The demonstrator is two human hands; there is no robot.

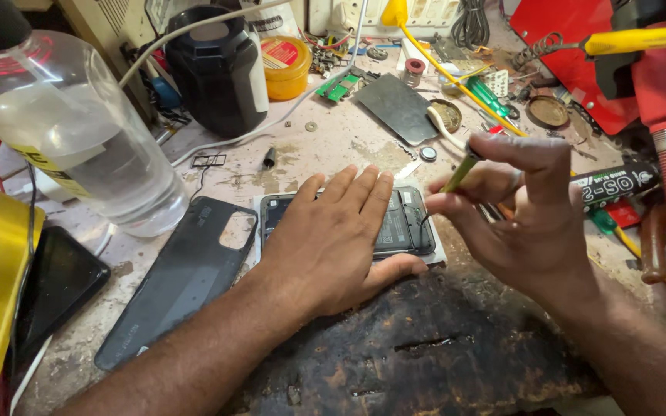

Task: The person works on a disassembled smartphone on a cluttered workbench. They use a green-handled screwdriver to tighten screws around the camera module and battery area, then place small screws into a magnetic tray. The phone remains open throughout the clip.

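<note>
Left hand (pixel 341 239): I press flat on the opened phone (pixel 406 223).
Right hand (pixel 514 208): pinching a screwdriver (pixel 460 171).
Progress: back cover (pixel 183 277) off; internals still in place.

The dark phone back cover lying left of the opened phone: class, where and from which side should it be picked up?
Probably the back cover's long left edge, fingers coming from the left: it lies flat, and the left hand and opened phone crowd its right side.

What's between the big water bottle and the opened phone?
In the head view, the phone's dark back cover lies between the bottle and the opened phone.
</note>
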